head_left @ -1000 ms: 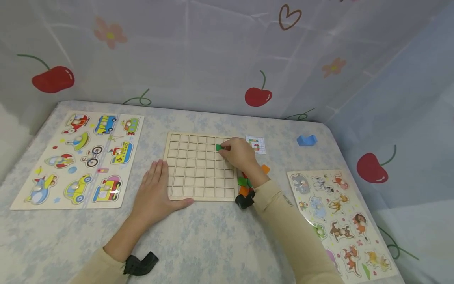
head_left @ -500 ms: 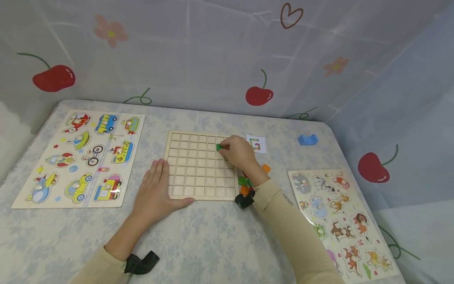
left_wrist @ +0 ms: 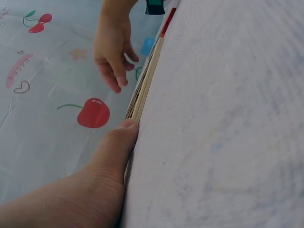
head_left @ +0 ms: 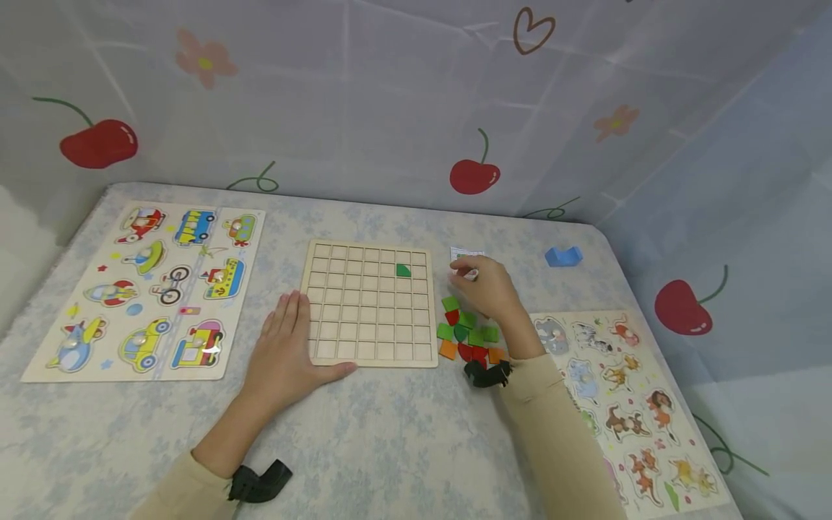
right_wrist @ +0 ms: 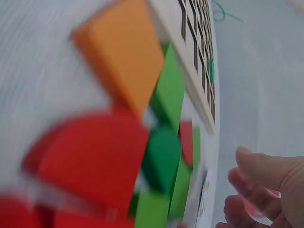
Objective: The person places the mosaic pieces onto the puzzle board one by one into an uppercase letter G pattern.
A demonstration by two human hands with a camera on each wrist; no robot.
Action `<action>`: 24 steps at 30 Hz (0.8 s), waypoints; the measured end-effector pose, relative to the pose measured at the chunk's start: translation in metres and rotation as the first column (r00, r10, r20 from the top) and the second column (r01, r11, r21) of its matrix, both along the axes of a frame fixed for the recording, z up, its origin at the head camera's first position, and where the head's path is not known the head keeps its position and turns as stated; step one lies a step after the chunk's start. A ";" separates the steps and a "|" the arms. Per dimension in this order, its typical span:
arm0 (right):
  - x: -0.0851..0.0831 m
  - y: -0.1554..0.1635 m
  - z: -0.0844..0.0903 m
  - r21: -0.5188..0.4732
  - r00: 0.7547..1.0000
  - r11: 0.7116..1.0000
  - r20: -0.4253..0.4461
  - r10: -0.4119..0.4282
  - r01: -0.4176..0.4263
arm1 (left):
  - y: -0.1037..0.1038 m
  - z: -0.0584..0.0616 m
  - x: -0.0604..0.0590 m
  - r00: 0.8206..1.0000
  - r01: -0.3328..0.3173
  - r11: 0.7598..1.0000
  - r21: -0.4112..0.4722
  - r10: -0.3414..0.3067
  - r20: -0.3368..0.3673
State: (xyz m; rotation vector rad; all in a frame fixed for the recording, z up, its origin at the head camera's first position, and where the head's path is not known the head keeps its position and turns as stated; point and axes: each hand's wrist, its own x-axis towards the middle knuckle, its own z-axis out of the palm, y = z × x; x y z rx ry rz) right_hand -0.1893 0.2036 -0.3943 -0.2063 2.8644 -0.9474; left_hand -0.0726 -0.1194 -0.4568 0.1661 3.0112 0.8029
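My left hand (head_left: 279, 354) rests at the near-left corner of a wooden grid board (head_left: 353, 331), fingers straight along its left side. Its thumb (left_wrist: 118, 142) lies against the front edge. One dark green piece with a rounded corner (head_left: 403, 271) sits in a cell near the board's upper right. Beyond the board's right side, my right hand (head_left: 489, 289) hovers with loosely bent fingers, partly over a small printed pattern card (head_left: 460, 253). Thumb and fingers are apart in the right wrist view, with nothing between them. Below that hand lie loose green (head_left: 466, 319), red (head_left: 479, 354) and orange pieces (head_left: 448, 349).
A vehicle puzzle board (head_left: 162, 289) lies at the left of the table. An animal puzzle board (head_left: 630, 404) is at the right, partly under the right forearm. A blue block (head_left: 563, 256) stands at the back right. Printed curtains hang behind and beside the table.
My right hand has let go of the dark green piece, which stays in its cell. It has moved right, off the board, uncovering the loose pieces. My left hand has not moved.
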 end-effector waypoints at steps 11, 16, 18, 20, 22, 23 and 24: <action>0.022 0.049 0.002 0.175 0.985 0.983 0.152 -0.081 0.053 | 0.000 0.001 0.000 1.000 0.004 1.000 -0.011 -0.004 -0.002; 0.026 0.055 -0.002 0.197 0.980 0.979 0.180 -0.084 0.048 | 0.000 0.001 0.000 1.000 0.002 1.000 -0.012 -0.003 -0.004; 0.027 0.056 -0.004 0.178 0.981 0.983 0.178 -0.072 0.040 | 0.000 0.002 0.000 1.000 0.002 1.000 -0.011 -0.002 -0.007; 0.027 0.057 -0.005 0.150 0.984 0.988 0.170 -0.051 0.025 | 0.001 0.002 0.000 1.000 0.001 1.000 -0.009 -0.001 -0.011; 0.027 0.057 -0.006 0.121 0.987 0.993 0.160 -0.024 0.005 | 0.001 0.003 0.001 1.000 0.001 1.000 -0.010 -0.001 -0.013; 0.027 0.057 -0.007 0.107 0.987 0.994 0.158 -0.013 -0.004 | 0.001 0.003 0.001 1.000 0.001 1.000 -0.011 -0.001 -0.012; 0.026 0.058 -0.008 0.095 0.988 0.995 0.155 -0.004 -0.011 | 0.001 0.003 0.001 1.000 0.000 1.000 -0.013 0.000 -0.011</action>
